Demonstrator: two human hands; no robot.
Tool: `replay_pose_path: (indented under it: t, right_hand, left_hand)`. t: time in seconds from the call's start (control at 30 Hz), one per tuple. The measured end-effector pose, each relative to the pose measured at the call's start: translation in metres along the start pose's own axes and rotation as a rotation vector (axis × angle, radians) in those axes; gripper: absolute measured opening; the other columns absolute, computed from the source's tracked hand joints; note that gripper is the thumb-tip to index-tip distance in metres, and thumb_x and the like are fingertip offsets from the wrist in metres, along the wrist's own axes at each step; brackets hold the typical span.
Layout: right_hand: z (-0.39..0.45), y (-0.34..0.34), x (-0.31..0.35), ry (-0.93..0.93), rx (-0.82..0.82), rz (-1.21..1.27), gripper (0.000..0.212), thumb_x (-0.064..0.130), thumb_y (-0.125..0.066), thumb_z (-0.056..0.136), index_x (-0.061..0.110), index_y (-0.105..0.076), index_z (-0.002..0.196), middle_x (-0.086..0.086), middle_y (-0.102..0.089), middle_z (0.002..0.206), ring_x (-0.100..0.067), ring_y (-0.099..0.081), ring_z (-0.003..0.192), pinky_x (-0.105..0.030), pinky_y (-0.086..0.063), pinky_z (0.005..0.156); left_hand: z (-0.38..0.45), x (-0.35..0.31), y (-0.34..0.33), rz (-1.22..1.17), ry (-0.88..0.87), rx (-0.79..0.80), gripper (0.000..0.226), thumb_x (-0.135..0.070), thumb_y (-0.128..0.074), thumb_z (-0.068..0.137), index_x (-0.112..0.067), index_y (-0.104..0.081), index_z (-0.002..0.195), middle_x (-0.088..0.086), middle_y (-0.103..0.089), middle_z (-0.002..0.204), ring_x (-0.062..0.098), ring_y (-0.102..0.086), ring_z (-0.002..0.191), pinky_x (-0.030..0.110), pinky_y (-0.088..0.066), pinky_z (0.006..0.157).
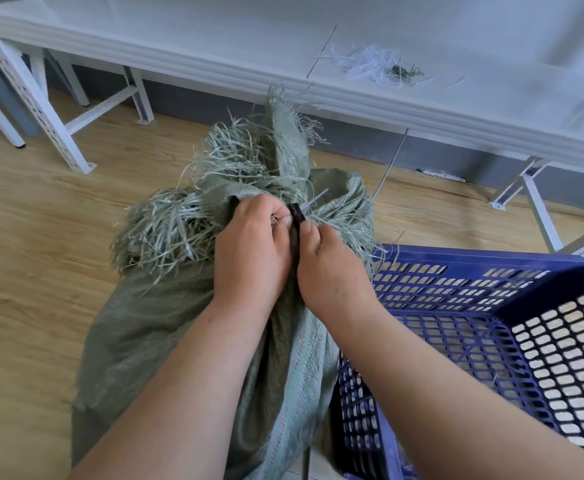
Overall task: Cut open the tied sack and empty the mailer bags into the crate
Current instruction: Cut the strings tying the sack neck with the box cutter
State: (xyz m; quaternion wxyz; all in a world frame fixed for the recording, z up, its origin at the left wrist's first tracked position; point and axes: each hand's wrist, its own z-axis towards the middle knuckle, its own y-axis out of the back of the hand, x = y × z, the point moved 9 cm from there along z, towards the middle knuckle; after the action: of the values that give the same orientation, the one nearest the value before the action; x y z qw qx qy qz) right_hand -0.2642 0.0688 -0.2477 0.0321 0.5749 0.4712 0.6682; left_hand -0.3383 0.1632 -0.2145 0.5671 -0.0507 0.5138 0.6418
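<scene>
Floor [41, 216]: light wood-look planks, filling the left half and a strip at centre right of the frame.

Table [214, 46]: one, white, long, running across the top from upper left down to the right edge; white perforated metal legs [51, 109] show at upper left and at right. A dark grey wall base sits behind them.

Loose strands [377, 65]: one small heap, white with a dark green tuft, on the table top at upper right.

Sack [166, 323]: one, grey-green woven plastic, standing on the floor at centre frame, its neck gathered and heavily frayed into loose ribbons.

Crate [491, 303]: one, blue perforated plastic, lower right, touching the sack's side; floor shows through its holes.

Left hand [252, 251]: fingers curled, gripping the gathered sack neck at centre.

Right hand [332, 268]: just beside the left, thumb and fingers closed round a dark-handled cutting tool [297, 213] whose thin pale blade points up-right into the fray. Tool type cannot be told.

Mailer bags: none visible.
</scene>
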Motion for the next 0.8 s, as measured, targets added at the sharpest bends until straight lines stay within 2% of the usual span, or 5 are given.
replay_pose_path:
  t: [0.17,0.3,0.5,0.8]
  right_hand:
    - [-0.01,-0.003,-0.007,0.004,-0.004,-0.012,0.034,0.047,-0.02,0.1,0.022,-0.041,0.092,-0.013,-0.062,0.096,-0.038,-0.057,0.097,-0.037,-0.032,0.07]
    - [-0.001,-0.003,-0.002,-0.009,-0.001,0.0,0.034,0.047,-0.021,0.1,0.022,-0.042,0.092,-0.015,-0.064,0.104,-0.036,-0.057,0.102,-0.036,-0.031,0.073]
    - [-0.009,-0.005,-0.003,0.013,-0.017,-0.003,0.032,0.048,-0.022,0.1,0.023,-0.041,0.093,-0.016,-0.065,0.101,-0.039,-0.058,0.099,-0.037,-0.033,0.07]
    - [0.006,-0.007,-0.003,-0.012,-0.017,-0.012,0.035,0.046,-0.022,0.1,0.019,-0.045,0.095,-0.018,-0.064,0.107,-0.036,-0.057,0.104,-0.035,-0.03,0.073]
  left_hand:
    - [-0.002,-0.003,0.001,0.008,-0.009,0.016,0.005,-0.014,-0.059,0.088,-0.013,-0.061,0.092,0.001,-0.063,0.097,0.023,-0.058,0.088,0.033,-0.041,0.072]
    - [0.0,0.003,0.001,0.016,0.037,0.008,0.005,-0.016,-0.059,0.088,-0.014,-0.061,0.093,0.001,-0.063,0.097,0.023,-0.057,0.087,0.03,-0.037,0.071]
    - [0.0,0.004,0.004,0.035,0.055,0.011,0.007,-0.016,-0.058,0.088,-0.013,-0.061,0.094,0.0,-0.063,0.098,0.022,-0.058,0.089,0.027,-0.034,0.071]
    - [-0.001,0.0,0.002,-0.006,0.061,0.026,0.006,-0.018,-0.057,0.091,-0.013,-0.061,0.093,0.001,-0.062,0.098,0.024,-0.058,0.085,0.027,-0.035,0.07]
